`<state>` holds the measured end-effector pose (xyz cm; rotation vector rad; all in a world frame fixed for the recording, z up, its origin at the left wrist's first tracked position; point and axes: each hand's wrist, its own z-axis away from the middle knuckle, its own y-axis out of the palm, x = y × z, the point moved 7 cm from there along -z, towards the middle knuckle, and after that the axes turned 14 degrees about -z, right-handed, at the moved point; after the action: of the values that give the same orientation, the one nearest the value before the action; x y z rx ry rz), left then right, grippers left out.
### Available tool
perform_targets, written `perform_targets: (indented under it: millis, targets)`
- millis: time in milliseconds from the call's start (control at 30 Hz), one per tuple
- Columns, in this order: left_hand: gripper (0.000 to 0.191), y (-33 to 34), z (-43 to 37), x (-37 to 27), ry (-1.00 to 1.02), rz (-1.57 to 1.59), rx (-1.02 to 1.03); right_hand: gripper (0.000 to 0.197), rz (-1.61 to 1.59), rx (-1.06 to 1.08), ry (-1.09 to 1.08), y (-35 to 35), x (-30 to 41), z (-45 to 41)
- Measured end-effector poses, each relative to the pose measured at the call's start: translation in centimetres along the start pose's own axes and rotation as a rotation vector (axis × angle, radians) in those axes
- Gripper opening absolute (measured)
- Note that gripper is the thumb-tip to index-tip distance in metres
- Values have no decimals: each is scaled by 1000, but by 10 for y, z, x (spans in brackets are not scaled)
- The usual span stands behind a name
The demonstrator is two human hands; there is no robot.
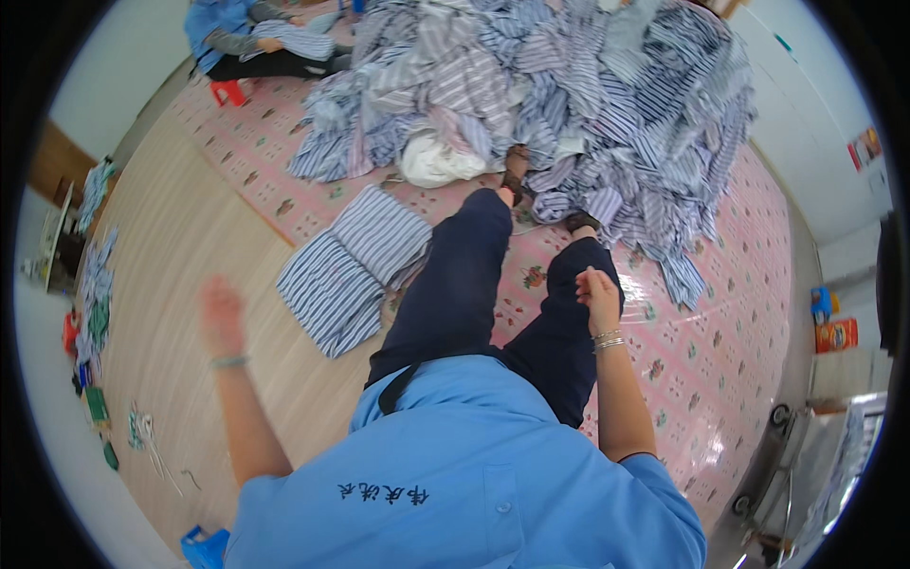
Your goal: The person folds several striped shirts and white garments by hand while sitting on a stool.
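Observation:
My left hand (224,313), blurred, hangs over the wood-look floor, left of two folded stacks; nothing shows in it. My right hand (599,293), with bangles at the wrist, is above my right thigh, its fingers loosely curled and nothing visible in them. Beside my left leg lie a dark blue-and-white striped folded cloth (330,295) and a paler striped folded cloth (382,235), edges touching. In front of my feet rises a large heap of crumpled striped fabric (569,85). A white cloth bundle (439,160) sits at its near edge.
A person (274,46) sits on a red stool (227,92) at upper left, holding striped cloth. Pink patterned sheeting (739,284) covers the floor under the heap. A wheeled cart (789,462) stands at lower right, a blue plastic object (205,546) at lower left. Cords (149,437) lie on the floor.

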<state>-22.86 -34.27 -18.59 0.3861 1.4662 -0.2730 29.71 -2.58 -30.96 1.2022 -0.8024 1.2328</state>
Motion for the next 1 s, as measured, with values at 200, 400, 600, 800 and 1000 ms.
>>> perform_targets:
  millis: [200, 400, 600, 800, 1000]
  targets:
    - [30, 303, -14, 157, -467, -214, 817, 26, -109, -151, 46, -45, -20, -2]
    - [20, 438, -4, 164, 335, -749, 952, 24, -159, -180, 196, -53, -11, -26]
    - [17, 488, -17, 170, 422, -1006, 1171, 24, 138, -118, 204, -71, -9, -140]
    - [15, 498, -28, 181, 400, -988, 1268, 39, 577, -264, -190, -139, -64, -322]
    - [12, 491, -40, 176, 372, -1015, 1141, 29, 1604, -311, -238, -114, -59, -369]
